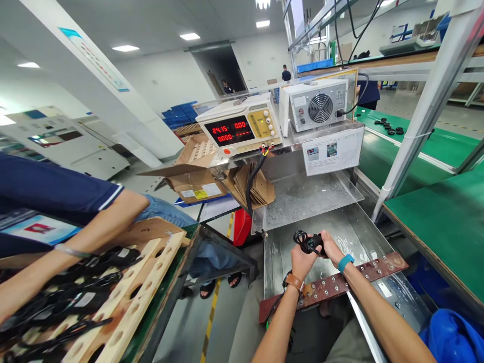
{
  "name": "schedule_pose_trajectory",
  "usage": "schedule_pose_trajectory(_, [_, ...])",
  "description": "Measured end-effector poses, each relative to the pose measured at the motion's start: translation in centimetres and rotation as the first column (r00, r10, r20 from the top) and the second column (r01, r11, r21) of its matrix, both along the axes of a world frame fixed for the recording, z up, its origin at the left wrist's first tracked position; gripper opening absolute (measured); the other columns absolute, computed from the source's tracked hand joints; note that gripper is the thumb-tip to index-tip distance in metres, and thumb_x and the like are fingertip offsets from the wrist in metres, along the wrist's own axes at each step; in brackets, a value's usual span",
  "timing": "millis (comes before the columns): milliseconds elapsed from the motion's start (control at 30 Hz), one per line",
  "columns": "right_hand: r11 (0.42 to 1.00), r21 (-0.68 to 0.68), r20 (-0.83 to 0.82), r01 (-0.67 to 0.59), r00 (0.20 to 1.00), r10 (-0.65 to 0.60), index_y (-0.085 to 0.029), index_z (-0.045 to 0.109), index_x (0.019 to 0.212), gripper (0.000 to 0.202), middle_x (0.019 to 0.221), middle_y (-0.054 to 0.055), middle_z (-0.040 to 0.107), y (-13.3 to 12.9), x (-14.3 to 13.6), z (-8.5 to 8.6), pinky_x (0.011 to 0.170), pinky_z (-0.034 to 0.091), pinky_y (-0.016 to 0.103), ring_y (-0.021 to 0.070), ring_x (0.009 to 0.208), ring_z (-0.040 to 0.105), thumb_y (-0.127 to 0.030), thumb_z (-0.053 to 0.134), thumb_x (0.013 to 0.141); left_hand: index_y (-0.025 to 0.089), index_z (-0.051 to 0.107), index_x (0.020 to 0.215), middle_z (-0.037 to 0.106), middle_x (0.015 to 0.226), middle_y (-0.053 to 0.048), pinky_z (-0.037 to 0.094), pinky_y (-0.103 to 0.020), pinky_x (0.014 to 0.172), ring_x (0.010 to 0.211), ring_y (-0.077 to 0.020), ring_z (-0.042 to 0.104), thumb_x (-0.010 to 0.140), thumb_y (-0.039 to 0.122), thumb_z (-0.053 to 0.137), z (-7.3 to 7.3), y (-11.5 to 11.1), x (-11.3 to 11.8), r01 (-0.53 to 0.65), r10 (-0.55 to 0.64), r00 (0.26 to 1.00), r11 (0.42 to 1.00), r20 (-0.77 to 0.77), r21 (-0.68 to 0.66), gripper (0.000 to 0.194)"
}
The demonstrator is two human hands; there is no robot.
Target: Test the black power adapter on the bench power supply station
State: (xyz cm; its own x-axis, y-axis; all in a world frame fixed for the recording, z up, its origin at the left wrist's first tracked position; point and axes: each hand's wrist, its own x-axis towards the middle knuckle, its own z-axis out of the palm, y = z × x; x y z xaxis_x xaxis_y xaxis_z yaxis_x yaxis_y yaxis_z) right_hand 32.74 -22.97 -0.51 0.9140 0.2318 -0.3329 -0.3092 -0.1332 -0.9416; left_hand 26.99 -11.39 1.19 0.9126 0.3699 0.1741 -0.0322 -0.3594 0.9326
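Both of my hands are close together over a metal tray [278,262], holding a black cylindrical device [315,244] with a coiled black cable [301,238]. My left hand [303,259], with a brown strap at the wrist, is closed around its left side and the cable. On the right side, my right hand [331,248], with a blue wristband, grips the device. Under my wrists a reddish-brown strip with metal studs [328,286] lies across the tray's near edge.
A power supply [242,126] with red digits stands beyond the tray, beside a fan unit [319,106]. At left a person's arm [86,237] reaches over a wooden rack [147,287] of black devices. Green worktops [442,212] are at right.
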Motion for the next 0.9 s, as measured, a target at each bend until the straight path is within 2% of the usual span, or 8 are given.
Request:
schedule_pose_trajectory(67, [0.996,0.084,-0.107,-0.007,0.994,0.016,-0.021,0.046,0.109,0.035,0.082,0.003,0.057,-0.1,-0.2,0.7,0.044,0.038,0.020,0.0169,0.055,0.056,-0.044,0.019,0.111,0.016,0.069,0.104,0.073,0.102,-0.008,0.052,-0.033,0.088,0.093,-0.0212,0.069,0.069,0.029,0.076,0.1,0.2,0.0,0.010,-0.011,1.000,0.999,-0.011,-0.032,0.038])
schedule_pose_trajectory(200, [0.986,0.164,-0.184,-0.001,0.982,0.031,-0.020,0.046,0.112,0.035,0.081,0.004,0.058,-0.2,-0.2,1.6,0.041,0.037,0.017,0.0136,0.050,0.054,-0.042,0.019,0.113,0.015,0.070,0.102,0.073,0.100,-0.008,0.052,-0.031,0.084,0.089,-0.0200,0.068,0.070,0.034,0.076,0.1,0.7,0.1,0.014,-0.017,1.000,0.995,-0.023,-0.104,0.038])
schedule_pose_trajectory(400, [0.981,0.189,-0.179,-0.043,0.981,0.078,-0.021,0.047,0.114,0.039,0.082,0.004,0.056,-0.4,0.1,0.7,0.041,0.037,0.017,0.0143,0.051,0.054,-0.049,0.021,0.112,0.015,0.070,0.105,0.072,0.097,-0.008,0.051,-0.031,0.084,0.088,-0.0200,0.066,0.069,0.042,0.078,-0.3,1.1,0.0,-0.015,0.007,0.999,0.986,-0.049,-0.168,0.046])
schedule_pose_trajectory(500, [0.991,0.113,-0.118,-0.069,0.990,0.082,-0.022,0.048,0.113,0.041,0.082,0.004,0.055,-0.5,0.2,0.1,0.047,0.041,0.022,0.0179,0.057,0.054,-0.054,0.022,0.110,0.015,0.070,0.105,0.072,0.097,-0.008,0.051,-0.030,0.083,0.089,-0.0199,0.066,0.070,0.045,0.078,-0.3,1.0,0.0,-0.004,-0.008,0.998,0.981,-0.060,-0.193,0.047])
schedule_pose_trajectory(600, [0.994,-0.092,0.080,-0.057,0.995,0.065,-0.022,0.050,0.106,0.042,0.081,0.005,0.054,-0.6,0.2,-0.3,0.062,0.048,0.029,0.0239,0.074,0.057,-0.058,0.028,0.108,0.015,0.069,0.107,0.071,0.096,-0.007,0.051,-0.030,0.083,0.088,-0.0200,0.065,0.070,0.045,0.078,-0.5,1.0,0.0,0.002,-0.015,0.998,0.983,-0.068,-0.186,0.049])
schedule_pose_trajectory(700, [0.983,-0.183,0.152,-0.035,0.986,0.064,-0.021,0.050,0.104,0.039,0.080,0.005,0.053,-0.6,0.2,-0.2,0.067,0.048,0.030,0.0252,0.080,0.056,-0.052,0.026,0.109,0.015,0.068,0.110,0.071,0.099,-0.008,0.051,-0.031,0.085,0.091,-0.0204,0.065,0.070,0.046,0.079,-0.8,1.1,0.1,-0.015,0.002,0.998,0.976,-0.061,-0.218,0.052])
schedule_pose_trajectory(800, [0.999,-0.007,-0.032,-0.054,0.998,0.053,-0.021,0.045,0.109,0.037,0.080,0.004,0.053,-0.5,0.1,0.5,0.052,0.043,0.024,0.0198,0.062,0.055,-0.047,0.018,0.110,0.015,0.068,0.111,0.071,0.102,-0.009,0.051,-0.031,0.085,0.092,-0.0202,0.065,0.071,0.048,0.078,-1.0,1.3,0.1,-0.032,0.018,0.998,0.968,-0.057,-0.248,0.053])
schedule_pose_trajectory(900, [0.986,0.158,-0.165,-0.042,0.984,0.068,-0.021,0.044,0.111,0.036,0.079,0.003,0.054,-0.5,0.1,1.4,0.044,0.038,0.018,0.0149,0.052,0.053,-0.046,0.017,0.111,0.015,0.068,0.112,0.071,0.101,-0.009,0.051,-0.030,0.083,0.091,-0.0200,0.065,0.071,0.048,0.079,-1.2,1.5,0.1,-0.031,0.019,0.999,0.967,-0.050,-0.253,0.054])
